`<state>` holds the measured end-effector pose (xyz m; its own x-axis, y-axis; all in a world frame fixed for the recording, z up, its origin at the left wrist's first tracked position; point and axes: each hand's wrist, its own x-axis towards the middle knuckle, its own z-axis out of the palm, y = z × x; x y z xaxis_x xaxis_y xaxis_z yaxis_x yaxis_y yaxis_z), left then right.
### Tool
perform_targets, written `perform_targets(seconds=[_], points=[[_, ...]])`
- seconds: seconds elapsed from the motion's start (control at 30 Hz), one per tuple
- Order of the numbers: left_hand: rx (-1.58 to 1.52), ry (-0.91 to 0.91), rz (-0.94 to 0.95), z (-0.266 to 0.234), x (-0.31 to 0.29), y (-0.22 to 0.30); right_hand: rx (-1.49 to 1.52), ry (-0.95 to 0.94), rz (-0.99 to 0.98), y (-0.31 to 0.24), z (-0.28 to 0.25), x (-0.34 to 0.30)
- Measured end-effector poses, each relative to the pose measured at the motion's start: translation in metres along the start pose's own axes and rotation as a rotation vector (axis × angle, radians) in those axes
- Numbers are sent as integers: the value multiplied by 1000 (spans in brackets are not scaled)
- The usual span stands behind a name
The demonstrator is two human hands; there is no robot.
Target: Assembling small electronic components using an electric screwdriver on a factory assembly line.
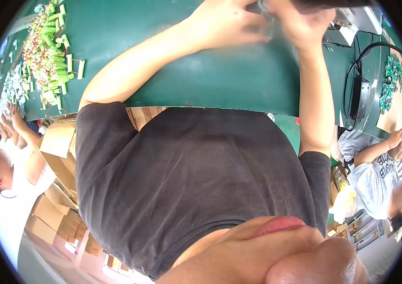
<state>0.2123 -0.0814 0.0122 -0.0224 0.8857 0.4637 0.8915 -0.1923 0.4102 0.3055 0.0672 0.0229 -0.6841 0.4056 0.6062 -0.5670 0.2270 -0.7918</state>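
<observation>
Both my forearms reach across a dark green table (201, 80) toward the top of the view. My left hand (224, 21) and my right hand (300, 23) meet there over a small, pale, see-through piece (268, 27). The piece is blurred and I cannot tell what it is. My right hand's fingers curl around its upper end. My left hand's fingertips stretch toward it and seem to touch it, but its grip is not clear. My dark grey shirt fills the middle of the view.
A heap of green cylindrical cells with wires (44, 52) lies at the table's left end. A black power adapter with cable (359, 94), green circuit boards on cardboard (392, 80) and a white device (357, 19) lie right. Cardboard boxes (59, 142) stand below. Two other people sit, one left (11, 189), one right (380, 175).
</observation>
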Motion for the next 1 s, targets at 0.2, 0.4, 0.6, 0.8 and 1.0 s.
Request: perform_targets(seconds=[0.2, 0.4, 0.6, 0.8, 1.0], points=[[25, 54, 37, 1, 4, 1, -158, -40, -5, -7, -8, 1], [9, 72, 51, 0, 7, 1, 142, 119, -30, -6, -14, 0], [62, 146, -88, -42, 33, -24, 212, 264, -59, -12, -9, -6], [364, 200, -345, -102, 48, -187, 117, 217, 246, -15, -1, -11], [625, 218, -458, -112, 80, -276, 27, 238, 242, -5, -5, -18]])
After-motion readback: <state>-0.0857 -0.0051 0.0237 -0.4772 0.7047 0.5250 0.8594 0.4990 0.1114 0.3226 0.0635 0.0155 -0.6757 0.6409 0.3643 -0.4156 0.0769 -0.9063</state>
